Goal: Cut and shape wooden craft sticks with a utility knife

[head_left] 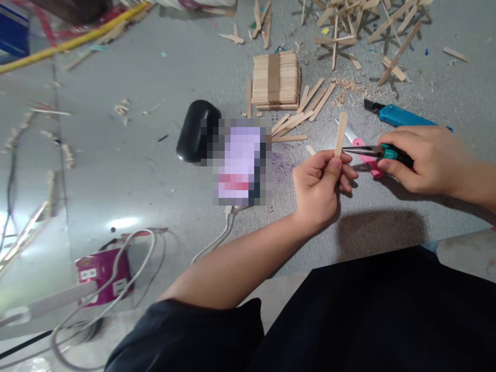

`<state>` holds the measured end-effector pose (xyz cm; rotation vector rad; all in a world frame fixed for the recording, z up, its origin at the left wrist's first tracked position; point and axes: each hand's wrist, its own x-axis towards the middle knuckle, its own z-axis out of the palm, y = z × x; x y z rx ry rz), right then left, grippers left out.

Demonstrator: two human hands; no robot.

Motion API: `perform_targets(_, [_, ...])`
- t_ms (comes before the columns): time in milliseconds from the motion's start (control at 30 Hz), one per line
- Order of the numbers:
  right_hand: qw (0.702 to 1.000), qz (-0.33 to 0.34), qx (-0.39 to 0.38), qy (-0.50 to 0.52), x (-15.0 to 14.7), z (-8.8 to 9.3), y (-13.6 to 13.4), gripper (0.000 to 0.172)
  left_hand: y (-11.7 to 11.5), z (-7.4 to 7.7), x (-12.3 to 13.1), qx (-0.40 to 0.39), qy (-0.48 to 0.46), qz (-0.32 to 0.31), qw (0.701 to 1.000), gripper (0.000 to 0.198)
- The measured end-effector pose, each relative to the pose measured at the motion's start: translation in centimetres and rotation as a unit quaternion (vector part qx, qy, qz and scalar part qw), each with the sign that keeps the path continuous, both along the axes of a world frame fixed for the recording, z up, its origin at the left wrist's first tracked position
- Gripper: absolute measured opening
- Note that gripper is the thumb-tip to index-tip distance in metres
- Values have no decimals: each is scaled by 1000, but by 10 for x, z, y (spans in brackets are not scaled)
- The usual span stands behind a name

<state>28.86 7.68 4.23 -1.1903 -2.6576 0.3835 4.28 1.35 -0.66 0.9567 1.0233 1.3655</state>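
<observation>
Between thumb and fingers, my left hand (320, 181) pinches a wooden craft stick (341, 132) that points up and away from me. My right hand (422, 157) is wrapped round the dark and teal handles of needle-nose pliers (366, 150). The pliers' tip meets the stick's edge just above my left fingers; whether the jaws bite into it I cannot tell. Under the pliers lies a pink-handled craft knife (374, 168) with its blade showing. A blue box cutter (406, 117) rests just beyond my right hand.
A banded bundle of craft sticks (259, 80) sits beyond my hands, with loose sticks (296, 121) beside it. Joined stick pieces (349, 31) crowd the far right. A black case (197, 132) and a blurred-out phone (240, 160) with a cable lie left, near a purple power socket box (110, 274).
</observation>
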Motion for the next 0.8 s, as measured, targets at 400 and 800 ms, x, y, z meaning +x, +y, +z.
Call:
perform_targets(400, [1000, -3, -20, 24, 0, 0, -1, 50, 0, -1, 1, 9, 9, 1, 1000, 48])
perform_targets(800, [998, 25, -16, 47, 3, -5, 3, 51, -1, -1, 3, 20, -54, -2, 998, 43])
